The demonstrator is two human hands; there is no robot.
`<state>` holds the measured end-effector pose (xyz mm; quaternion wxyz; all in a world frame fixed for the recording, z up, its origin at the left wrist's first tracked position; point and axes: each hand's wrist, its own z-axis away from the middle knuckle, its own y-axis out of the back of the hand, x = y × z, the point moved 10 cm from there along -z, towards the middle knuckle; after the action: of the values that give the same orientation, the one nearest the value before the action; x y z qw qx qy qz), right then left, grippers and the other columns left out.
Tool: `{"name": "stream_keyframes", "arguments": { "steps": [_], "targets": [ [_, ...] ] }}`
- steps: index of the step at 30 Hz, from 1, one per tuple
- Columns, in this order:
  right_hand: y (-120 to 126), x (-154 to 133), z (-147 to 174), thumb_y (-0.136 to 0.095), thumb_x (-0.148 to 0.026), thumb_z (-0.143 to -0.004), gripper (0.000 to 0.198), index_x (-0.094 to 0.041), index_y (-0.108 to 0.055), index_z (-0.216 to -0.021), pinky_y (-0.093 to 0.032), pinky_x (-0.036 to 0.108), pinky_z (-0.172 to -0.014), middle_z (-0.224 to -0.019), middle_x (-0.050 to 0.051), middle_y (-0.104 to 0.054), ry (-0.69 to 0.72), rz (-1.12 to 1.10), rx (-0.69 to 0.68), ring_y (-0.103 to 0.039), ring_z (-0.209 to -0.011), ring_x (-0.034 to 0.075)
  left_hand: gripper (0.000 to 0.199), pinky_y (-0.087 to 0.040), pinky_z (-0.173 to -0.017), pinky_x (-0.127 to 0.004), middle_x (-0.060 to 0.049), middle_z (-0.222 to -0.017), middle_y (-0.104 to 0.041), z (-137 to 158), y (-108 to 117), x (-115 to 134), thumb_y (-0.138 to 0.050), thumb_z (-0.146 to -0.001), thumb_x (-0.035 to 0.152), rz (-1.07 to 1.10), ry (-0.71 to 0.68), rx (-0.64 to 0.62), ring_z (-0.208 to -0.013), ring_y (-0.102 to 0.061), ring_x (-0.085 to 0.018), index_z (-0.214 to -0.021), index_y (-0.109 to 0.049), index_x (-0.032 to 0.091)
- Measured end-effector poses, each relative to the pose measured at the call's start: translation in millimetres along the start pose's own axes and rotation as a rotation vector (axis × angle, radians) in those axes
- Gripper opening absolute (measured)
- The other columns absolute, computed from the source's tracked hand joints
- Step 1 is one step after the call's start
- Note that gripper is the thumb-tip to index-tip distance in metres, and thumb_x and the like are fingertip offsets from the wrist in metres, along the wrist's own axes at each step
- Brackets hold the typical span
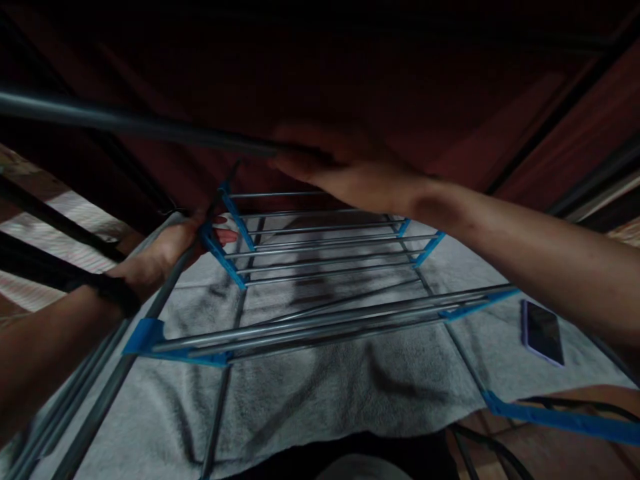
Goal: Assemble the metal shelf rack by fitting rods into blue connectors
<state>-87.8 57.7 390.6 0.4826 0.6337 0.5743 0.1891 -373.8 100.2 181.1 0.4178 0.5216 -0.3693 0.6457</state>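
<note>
A rack of grey metal tubes [320,313] with blue plastic brackets [145,337] stands on a grey towel-like cloth [310,393]. My left hand [193,233] is closed around its left side, at a blue bracket [220,257] where a side pole passes. Some of its fingers show behind that bracket. Higher up, my right hand [320,157] grips the end of a loose-looking grey tube [150,127], which runs off to the left edge. The right fingers are dark and blurred, and where the tube ends inside them is hidden.
A phone [543,332] lies on the cloth at the right. Behind the rack rises a dark red panel [320,80]. More grey tubes [65,407] lean at the lower left. A blue bracket arm [560,417] sticks out at the lower right, beside dark curved tubing [495,453].
</note>
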Motion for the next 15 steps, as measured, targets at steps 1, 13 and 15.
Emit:
{"name": "stream_keyframes", "arguments": {
  "steps": [1, 13, 15],
  "targets": [
    [-3.9, -1.7, -1.7, -0.042, -0.039, -0.108, 0.026, -0.027, -0.064, -0.115, -0.044, 0.026, -0.097, -0.124, -0.004, -0.069, 0.016, 0.089, -0.038, -0.062, -0.112, 0.016, 0.044, -0.060, -0.064, -0.028, -0.008, -0.088, -0.073, -1.6, 0.2, 0.6, -0.032, -0.109, 0.030, -0.004, -0.012, -0.009, -0.065, -0.071, -0.017, -0.138, -0.058, 0.011],
    [-32.3, 131.2, 105.6, -0.038, -0.046, -0.105, 0.041, -0.025, -0.069, -0.122, -0.046, 0.038, -0.081, -0.109, 0.007, -0.075, -0.334, 0.539, -0.213, -0.068, -0.099, 0.029, 0.043, -0.064, -0.080, -0.036, -0.011, -0.082, -0.073, 4.0, -1.3, -9.2, -0.032, -0.107, 0.034, 0.066, 0.096, 0.016, -0.086, -0.076, -0.024, -0.125, -0.065, 0.013],
    [-52.2, 128.9, 110.4, -0.038, -0.043, -0.105, 0.040, -0.024, -0.070, -0.119, -0.044, 0.037, -0.075, -0.110, 0.009, -0.074, -0.349, 0.528, -0.279, -0.068, -0.093, 0.028, 0.044, -0.063, -0.079, -0.036, -0.012, -0.080, -0.073, 4.1, 0.1, -10.1, -0.034, -0.107, 0.036, 0.072, 0.094, 0.023, -0.085, -0.076, -0.024, -0.123, -0.066, 0.011]
  ]
}}
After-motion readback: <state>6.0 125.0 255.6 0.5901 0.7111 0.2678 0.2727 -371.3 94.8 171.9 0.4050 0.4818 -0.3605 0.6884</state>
